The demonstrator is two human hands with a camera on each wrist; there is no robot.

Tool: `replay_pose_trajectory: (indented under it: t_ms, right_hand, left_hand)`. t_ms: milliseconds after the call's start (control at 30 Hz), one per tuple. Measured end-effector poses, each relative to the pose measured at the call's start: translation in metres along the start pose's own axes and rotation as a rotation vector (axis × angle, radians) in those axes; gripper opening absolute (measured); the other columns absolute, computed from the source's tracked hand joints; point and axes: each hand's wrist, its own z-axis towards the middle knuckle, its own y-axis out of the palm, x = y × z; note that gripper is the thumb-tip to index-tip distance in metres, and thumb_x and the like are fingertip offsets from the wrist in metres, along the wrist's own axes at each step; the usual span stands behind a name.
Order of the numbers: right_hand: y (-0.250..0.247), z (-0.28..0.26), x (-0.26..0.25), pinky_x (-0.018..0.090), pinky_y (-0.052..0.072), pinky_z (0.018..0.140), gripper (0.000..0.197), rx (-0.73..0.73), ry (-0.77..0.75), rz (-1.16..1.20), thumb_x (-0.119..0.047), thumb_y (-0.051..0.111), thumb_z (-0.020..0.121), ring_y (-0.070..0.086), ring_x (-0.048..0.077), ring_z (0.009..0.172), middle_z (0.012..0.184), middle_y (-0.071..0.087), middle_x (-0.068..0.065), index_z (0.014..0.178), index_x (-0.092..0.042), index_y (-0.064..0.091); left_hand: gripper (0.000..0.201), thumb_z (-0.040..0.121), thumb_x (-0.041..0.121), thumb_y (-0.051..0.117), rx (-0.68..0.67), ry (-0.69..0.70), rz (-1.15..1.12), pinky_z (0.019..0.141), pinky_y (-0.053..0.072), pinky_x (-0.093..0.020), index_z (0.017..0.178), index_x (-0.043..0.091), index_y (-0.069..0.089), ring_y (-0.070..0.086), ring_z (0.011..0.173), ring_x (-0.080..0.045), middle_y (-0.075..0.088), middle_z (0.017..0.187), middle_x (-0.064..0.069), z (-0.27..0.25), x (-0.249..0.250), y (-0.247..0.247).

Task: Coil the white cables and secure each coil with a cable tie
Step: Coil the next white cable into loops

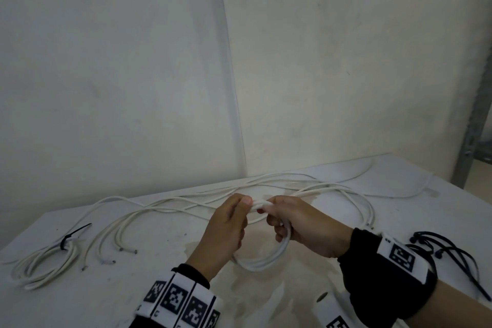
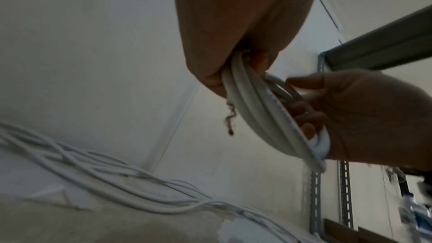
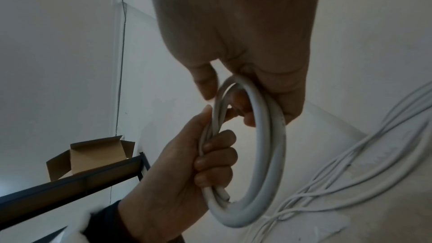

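Both hands hold one small coil of white cable [image 1: 266, 261] above the middle of the white table [image 1: 159, 287]. My left hand [image 1: 239, 210] grips the coil's top left, fingers curled round the strands [image 3: 210, 156]. My right hand [image 1: 277, 218] grips the coil's right side, fingers through the loop [image 2: 311, 128]. A bare copper end [image 2: 229, 117] hangs under the left hand. Several loose white cables [image 1: 186, 202] stretch across the table behind the hands. A finished coil [image 1: 45, 266] with a black cable tie [image 1: 72, 237] lies at the left.
Spare black cable ties [image 1: 452, 255] lie at the right beside my right wrist. White walls meet in a corner right behind the table. A metal shelf frame [image 1: 471, 141] stands at the far right. An open cardboard box [image 3: 93, 156] sits on a shelf.
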Motion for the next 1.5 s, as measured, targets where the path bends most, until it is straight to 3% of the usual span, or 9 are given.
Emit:
replay_pose_trajectory:
  t_ms: [233, 300, 367, 467, 600, 833, 1100, 1333, 1500]
  right_hand:
    - [-0.004, -0.003, 0.007, 0.022, 0.038, 0.058, 0.034, 0.120, -0.075, -0.166, -0.037, 0.034, 0.098, 0.034, 0.007, 0.052, 0.059, 0.036, -0.006, 0.081, -0.012, 0.051]
    - [-0.010, -0.005, 0.009, 0.023, 0.039, 0.058, 0.035, 0.165, -0.087, -0.203, -0.038, 0.033, 0.098, 0.035, 0.008, 0.053, 0.061, 0.036, -0.005, 0.078, -0.013, 0.050]
    - [-0.015, -0.008, 0.011, 0.023, 0.038, 0.059, 0.036, 0.189, -0.088, -0.222, -0.037, 0.033, 0.098, 0.035, 0.009, 0.054, 0.063, 0.037, -0.003, 0.078, -0.013, 0.049]
    - [-0.025, -0.014, 0.016, 0.024, 0.038, 0.059, 0.035, 0.224, -0.078, -0.239, -0.038, 0.033, 0.098, 0.035, 0.010, 0.056, 0.065, 0.037, -0.003, 0.079, -0.013, 0.049]
    - [-0.038, -0.021, 0.023, 0.025, 0.038, 0.060, 0.035, 0.271, -0.071, -0.230, -0.039, 0.033, 0.097, 0.036, 0.011, 0.057, 0.066, 0.038, -0.002, 0.080, -0.013, 0.049]
    - [-0.048, -0.028, 0.026, 0.022, 0.039, 0.058, 0.032, 0.281, -0.079, -0.186, -0.037, 0.033, 0.097, 0.038, 0.008, 0.055, 0.066, 0.040, -0.003, 0.081, -0.014, 0.049]
    - [-0.055, -0.033, 0.030, 0.020, 0.042, 0.058, 0.030, 0.311, -0.050, -0.153, -0.035, 0.032, 0.099, 0.040, 0.008, 0.056, 0.068, 0.041, -0.001, 0.084, -0.016, 0.050]
    - [-0.068, -0.037, 0.039, 0.028, 0.045, 0.066, 0.032, 0.342, -0.018, -0.170, -0.035, 0.033, 0.099, 0.047, 0.010, 0.053, 0.066, 0.043, 0.000, 0.087, -0.012, 0.051]
    - [-0.076, -0.042, 0.043, 0.018, 0.045, 0.057, 0.034, 0.303, 0.036, -0.168, -0.034, 0.032, 0.099, 0.052, 0.012, 0.057, 0.069, 0.049, 0.002, 0.097, -0.007, 0.053]
  left_hand:
    - [0.021, 0.090, 0.038, 0.041, 0.026, 0.180, 0.133, 0.052, 0.034, -0.010, 0.101, 0.033, 0.059, 0.044, 0.050, 0.001, 0.049, 0.055, 0.016, 0.003, -0.015, 0.008]
    - [0.021, 0.092, 0.032, 0.044, 0.018, 0.203, 0.175, 0.065, 0.039, -0.005, 0.109, 0.037, 0.054, 0.055, 0.068, 0.010, 0.058, 0.071, 0.026, 0.002, -0.015, 0.015]
    - [0.021, 0.091, 0.029, 0.051, -0.005, 0.213, 0.204, 0.073, 0.043, -0.008, 0.111, 0.035, 0.054, 0.058, 0.081, 0.009, 0.062, 0.088, 0.024, 0.003, -0.017, 0.021]
    - [0.015, 0.089, 0.022, 0.058, -0.059, 0.167, 0.096, 0.055, 0.047, -0.020, 0.103, 0.025, 0.061, 0.054, 0.054, -0.002, 0.061, 0.074, 0.008, 0.004, -0.012, 0.031]
    - [0.023, 0.080, 0.029, 0.058, -0.165, -0.022, -0.185, 0.054, 0.051, -0.022, 0.100, 0.018, 0.064, 0.057, 0.050, -0.010, 0.057, 0.058, 0.005, 0.005, -0.003, 0.040]
    - [0.036, 0.077, 0.037, 0.052, -0.211, -0.130, -0.351, 0.042, 0.030, -0.016, 0.093, 0.005, 0.060, 0.030, 0.040, -0.004, 0.045, 0.063, 0.001, 0.012, 0.002, 0.053]
    - [0.015, 0.094, 0.028, 0.049, -0.050, 0.001, -0.058, 0.043, 0.031, -0.014, 0.101, 0.027, 0.061, 0.035, 0.045, 0.000, 0.042, 0.062, 0.006, 0.016, -0.001, 0.073]
    - [0.017, 0.094, 0.024, 0.048, -0.068, 0.029, -0.045, 0.043, 0.031, -0.014, 0.097, 0.030, 0.063, 0.038, 0.045, 0.001, 0.045, 0.051, 0.016, 0.018, -0.005, 0.091]
    - [0.018, 0.094, 0.020, 0.048, -0.062, 0.011, -0.057, 0.041, 0.031, -0.013, 0.097, 0.024, 0.065, 0.040, 0.042, 0.001, 0.051, 0.049, 0.021, 0.019, -0.010, 0.099]
